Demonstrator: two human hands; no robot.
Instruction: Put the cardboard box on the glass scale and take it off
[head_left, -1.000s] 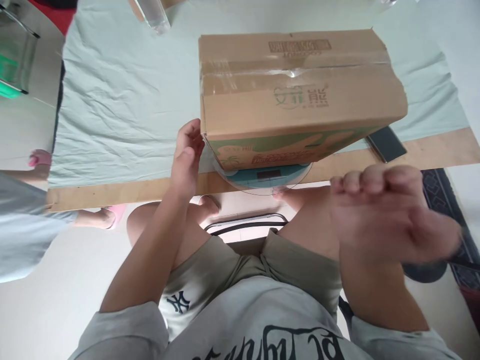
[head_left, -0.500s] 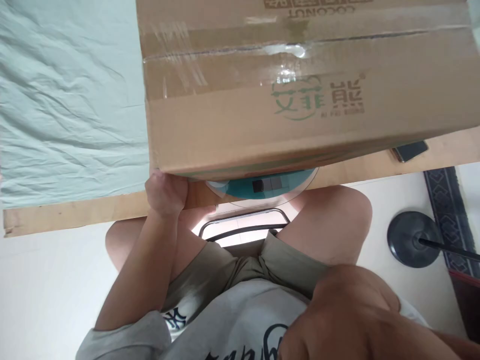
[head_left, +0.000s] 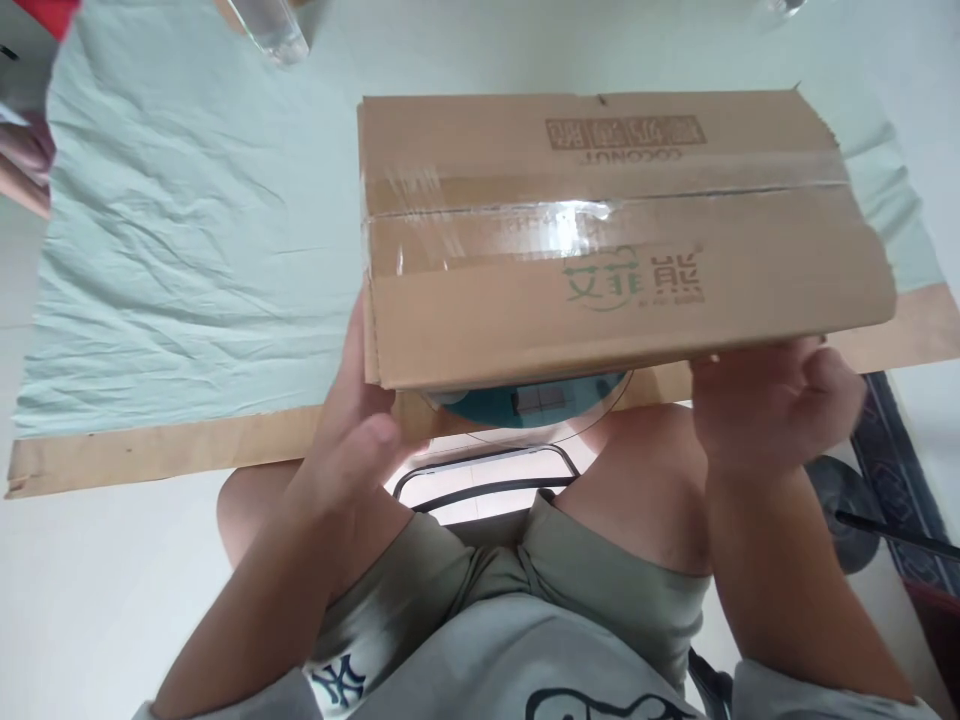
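A taped cardboard box [head_left: 480,320], printed with green and brown lettering, rests tilted over a round glass scale [head_left: 544,400]. Only the near part of the scale, blue with a small grey display, shows below the box. My left hand [head_left: 352,430] grips the box's left side near the front corner, its fingers partly behind the side and its thumb held apart. At the right, my right hand [head_left: 776,405] is slightly blurred and holds the lower front edge, with its fingertips hidden beneath.
A pale green cloth [head_left: 187,250] covers the table, leaving a bare wooden edge [head_left: 165,450] in front. A clear glass [head_left: 274,30] stands at the far left. Part of another person [head_left: 26,160] shows at the left edge. A round black base [head_left: 844,510] is on the floor at right.
My right hand has come from near my chest to the box's front edge. My left hand has shifted from the front corner onto the left side. The box appears smaller and farther away.
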